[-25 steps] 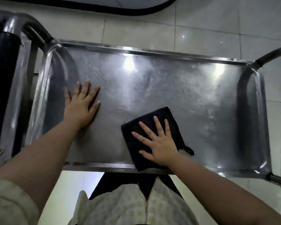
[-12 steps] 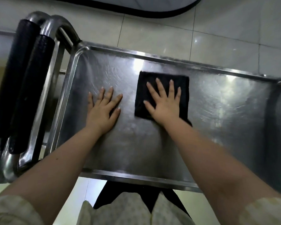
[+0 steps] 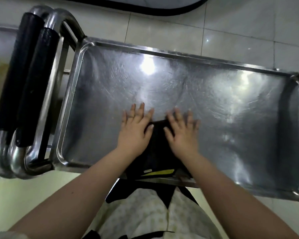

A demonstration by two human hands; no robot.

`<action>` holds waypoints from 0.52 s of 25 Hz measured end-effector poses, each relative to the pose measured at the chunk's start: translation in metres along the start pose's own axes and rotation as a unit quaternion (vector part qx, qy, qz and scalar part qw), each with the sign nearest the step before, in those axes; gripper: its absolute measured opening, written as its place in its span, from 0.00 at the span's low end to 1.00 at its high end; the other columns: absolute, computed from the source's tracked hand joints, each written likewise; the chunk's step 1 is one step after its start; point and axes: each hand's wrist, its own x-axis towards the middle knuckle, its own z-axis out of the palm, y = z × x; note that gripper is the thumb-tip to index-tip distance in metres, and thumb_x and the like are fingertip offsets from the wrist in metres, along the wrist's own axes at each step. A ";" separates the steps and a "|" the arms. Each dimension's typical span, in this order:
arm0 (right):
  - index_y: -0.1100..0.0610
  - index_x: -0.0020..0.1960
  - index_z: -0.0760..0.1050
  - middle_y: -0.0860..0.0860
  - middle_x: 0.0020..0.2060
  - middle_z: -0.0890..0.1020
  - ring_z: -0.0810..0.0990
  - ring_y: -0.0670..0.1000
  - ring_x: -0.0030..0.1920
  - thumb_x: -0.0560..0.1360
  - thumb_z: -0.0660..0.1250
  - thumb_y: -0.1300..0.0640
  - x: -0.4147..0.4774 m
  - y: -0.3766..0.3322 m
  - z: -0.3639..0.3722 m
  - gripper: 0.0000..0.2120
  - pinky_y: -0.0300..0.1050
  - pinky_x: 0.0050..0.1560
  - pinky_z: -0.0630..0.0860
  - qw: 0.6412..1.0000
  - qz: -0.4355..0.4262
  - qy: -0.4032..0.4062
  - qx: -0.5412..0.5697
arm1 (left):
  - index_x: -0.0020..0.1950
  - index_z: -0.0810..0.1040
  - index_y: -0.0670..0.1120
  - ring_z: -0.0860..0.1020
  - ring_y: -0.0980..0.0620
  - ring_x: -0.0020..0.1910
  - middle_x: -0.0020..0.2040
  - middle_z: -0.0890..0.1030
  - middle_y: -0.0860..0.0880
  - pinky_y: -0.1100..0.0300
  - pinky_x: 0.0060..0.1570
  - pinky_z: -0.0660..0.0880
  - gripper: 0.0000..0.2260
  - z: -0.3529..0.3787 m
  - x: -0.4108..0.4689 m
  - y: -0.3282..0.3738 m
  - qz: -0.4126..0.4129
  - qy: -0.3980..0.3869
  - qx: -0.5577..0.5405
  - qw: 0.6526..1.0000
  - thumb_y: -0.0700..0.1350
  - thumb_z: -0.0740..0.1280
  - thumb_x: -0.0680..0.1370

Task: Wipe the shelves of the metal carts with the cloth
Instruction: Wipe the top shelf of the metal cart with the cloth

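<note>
The top shelf of the metal cart [image 3: 214,100] is a shiny steel tray that fills the middle of the head view. A black cloth [image 3: 158,149] with a yellow label lies on it at the near rim. My left hand [image 3: 135,130] presses flat on the cloth's left part, thumb on the fabric. My right hand [image 3: 181,133] presses flat on its right part, fingers spread and blurred. The cloth's far edge shows between the two hands; the rest is under my palms and wrists.
Two black-padded steel handles [image 3: 24,80] of nested carts stand at the left end of the shelf. A raised rim [image 3: 162,52] runs round the tray. White floor tiles [image 3: 231,28] lie beyond it. A dark-edged object [image 3: 145,7] sits at the top.
My right hand pulled the cloth from the far side of the shelf back to the near rim. My left hand slid right and came onto the cloth beside it.
</note>
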 end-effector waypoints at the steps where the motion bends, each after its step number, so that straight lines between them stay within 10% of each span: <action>1: 0.43 0.78 0.55 0.45 0.78 0.54 0.43 0.59 0.78 0.77 0.48 0.38 0.016 0.013 -0.009 0.30 0.63 0.73 0.38 0.999 0.039 -0.020 0.022 | 0.78 0.59 0.53 0.49 0.42 0.78 0.80 0.55 0.45 0.40 0.75 0.41 0.27 0.012 -0.011 0.011 0.010 0.000 0.043 0.999 0.57 0.51 0.79; 6: 0.46 0.78 0.55 0.47 0.78 0.54 0.44 0.54 0.79 0.80 0.48 0.45 0.085 0.006 -0.027 0.27 0.53 0.75 0.39 0.993 -0.015 -0.035 0.108 | 0.79 0.54 0.60 0.50 0.37 0.78 0.80 0.53 0.50 0.29 0.70 0.40 0.32 0.050 -0.044 0.034 -0.020 -0.024 0.136 0.990 0.68 0.53 0.76; 13: 0.43 0.79 0.49 0.49 0.79 0.49 0.44 0.59 0.78 0.79 0.47 0.37 0.082 0.007 0.004 0.30 0.60 0.76 0.40 0.997 -0.057 -0.004 -0.044 | 0.78 0.44 0.65 0.43 0.42 0.78 0.81 0.47 0.55 0.33 0.71 0.39 0.32 -0.032 0.096 -0.085 -0.042 -0.016 0.192 0.980 0.71 0.47 0.75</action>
